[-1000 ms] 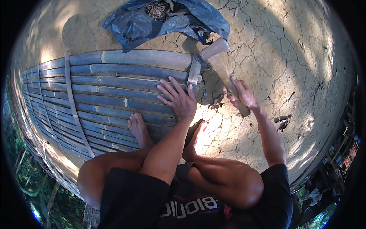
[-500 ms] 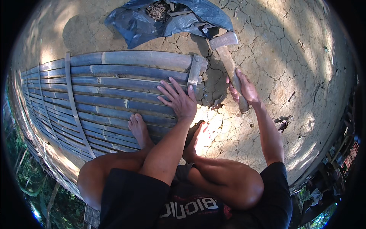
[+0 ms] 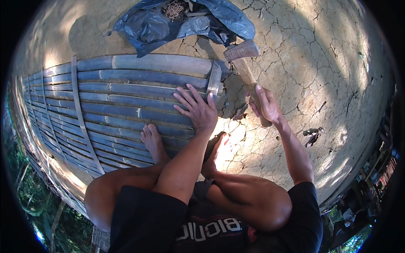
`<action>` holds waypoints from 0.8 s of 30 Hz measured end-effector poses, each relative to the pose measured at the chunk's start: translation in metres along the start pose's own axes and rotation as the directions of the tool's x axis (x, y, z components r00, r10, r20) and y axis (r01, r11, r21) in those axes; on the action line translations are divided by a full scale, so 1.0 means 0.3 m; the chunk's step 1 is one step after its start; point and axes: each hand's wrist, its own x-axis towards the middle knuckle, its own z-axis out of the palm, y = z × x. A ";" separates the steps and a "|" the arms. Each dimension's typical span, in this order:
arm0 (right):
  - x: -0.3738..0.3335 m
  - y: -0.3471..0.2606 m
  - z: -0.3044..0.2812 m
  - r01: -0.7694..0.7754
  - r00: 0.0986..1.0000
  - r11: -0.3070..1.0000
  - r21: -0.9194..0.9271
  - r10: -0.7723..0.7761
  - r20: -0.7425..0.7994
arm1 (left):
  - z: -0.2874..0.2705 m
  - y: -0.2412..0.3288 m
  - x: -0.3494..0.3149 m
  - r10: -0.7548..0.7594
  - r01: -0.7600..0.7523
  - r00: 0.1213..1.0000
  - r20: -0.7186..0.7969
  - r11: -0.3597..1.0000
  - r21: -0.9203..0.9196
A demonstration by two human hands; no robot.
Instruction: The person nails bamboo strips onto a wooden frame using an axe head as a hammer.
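Note:
My left hand (image 3: pixel 199 110) lies flat with spread fingers on a panel of bamboo slats (image 3: pixel 156 63), close to its right end. The thumb reaches toward a short cross strip (image 3: pixel 214 79) that spans the slat ends there. In my right hand (image 3: pixel 267 104) is a hatchet, its wooden handle (image 3: pixel 244 71) gripped near the butt. The metal hatchet head (image 3: pixel 242 50) points away from me, over the ground just past the panel's far right corner. My left foot (image 3: pixel 152 139) rests on the slats.
Beyond the panel lies a dark plastic bag (image 3: pixel 147 31), spread open, with a heap of small brown nails or sticks (image 3: pixel 174 10) on it. Longer strips (image 3: pixel 78 105) cross the slats at left. Cracked dry earth (image 3: pixel 303 76) stretches right, with dead leaves (image 3: pixel 312 135) on it.
My right hand has shifted slightly left with the hatchet, and its head has turned and come a little lower. My left hand stays in place on the bamboo.

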 end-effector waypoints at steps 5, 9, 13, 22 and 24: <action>-0.010 -0.036 0.017 0.034 0.997 0.971 -0.235 -0.049 -0.061 | 0.006 0.001 0.001 0.009 -0.009 1.000 -0.015 1.000 0.004; -0.052 -0.066 0.028 0.280 0.931 0.925 -0.256 -0.327 -0.164 | -0.003 0.000 0.005 0.006 -0.006 1.000 -0.011 1.000 0.001; -0.031 0.051 0.048 0.402 0.839 0.829 -0.389 -0.503 -0.206 | 0.001 0.006 0.003 0.013 -0.013 1.000 -0.007 1.000 -0.005; -0.052 -0.065 0.026 0.220 0.956 0.972 -0.086 -0.232 -0.180 | 0.000 -0.008 -0.001 0.009 -0.009 1.000 -0.013 1.000 0.020; -0.027 -0.040 0.036 0.157 0.971 0.986 -0.056 -0.164 -0.174 | 0.004 0.000 0.004 0.015 -0.015 1.000 -0.017 1.000 0.023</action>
